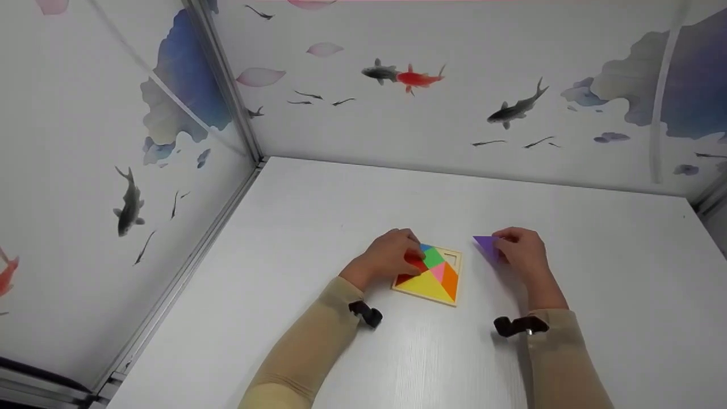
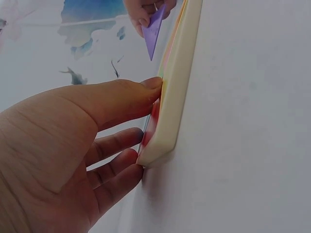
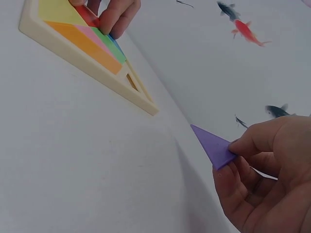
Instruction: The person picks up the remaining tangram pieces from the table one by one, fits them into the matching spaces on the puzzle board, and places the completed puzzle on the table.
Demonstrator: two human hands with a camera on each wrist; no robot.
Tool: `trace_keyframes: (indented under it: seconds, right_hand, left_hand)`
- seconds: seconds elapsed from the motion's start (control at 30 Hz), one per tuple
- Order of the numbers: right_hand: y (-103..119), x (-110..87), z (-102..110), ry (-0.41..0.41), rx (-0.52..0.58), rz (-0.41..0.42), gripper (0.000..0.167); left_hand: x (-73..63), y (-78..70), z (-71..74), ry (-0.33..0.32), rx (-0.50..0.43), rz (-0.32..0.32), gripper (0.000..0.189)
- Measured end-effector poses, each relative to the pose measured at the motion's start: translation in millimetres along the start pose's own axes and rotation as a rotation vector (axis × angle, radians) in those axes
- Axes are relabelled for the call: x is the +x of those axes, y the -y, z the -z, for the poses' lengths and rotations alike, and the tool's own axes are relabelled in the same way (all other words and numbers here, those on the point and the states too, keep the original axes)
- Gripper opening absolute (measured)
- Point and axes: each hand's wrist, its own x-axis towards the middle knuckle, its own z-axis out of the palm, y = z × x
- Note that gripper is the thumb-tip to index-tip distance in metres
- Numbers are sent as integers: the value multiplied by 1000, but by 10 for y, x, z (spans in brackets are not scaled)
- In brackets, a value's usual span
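Note:
A tangram puzzle in a pale wooden tray lies on the white table. Red, yellow, orange, pink, green and blue pieces fill most of it. Bare wood with a cut-out shows at the tray's upper right corner. My left hand rests its thumb and fingertips on the puzzle's left side, over the red piece. To the right of the tray, my right hand pinches a purple triangle between thumb and fingers, one point facing the tray.
White panels with painted fish and petals stand along the left and back of the table. A metal rail runs down the left edge. Black straps with small devices sit on both wrists.

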Motion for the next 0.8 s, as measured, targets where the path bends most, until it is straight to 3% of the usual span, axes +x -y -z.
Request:
trace_keyframes:
  seconds: [0.2,0.43,0.8]
  right_hand:
    - [44,-8,-59,24,-25,-34,35]
    - [51,1,-140,59,-52,16,32]
    - [82,-8,-131,59,7,-4,34]
  left_hand:
    - [17,7,-10,0,8,4,32]
    - [30,15,-32,-8,-5,4,31]
    - [37,19,-18,-7,-6,-10,30]
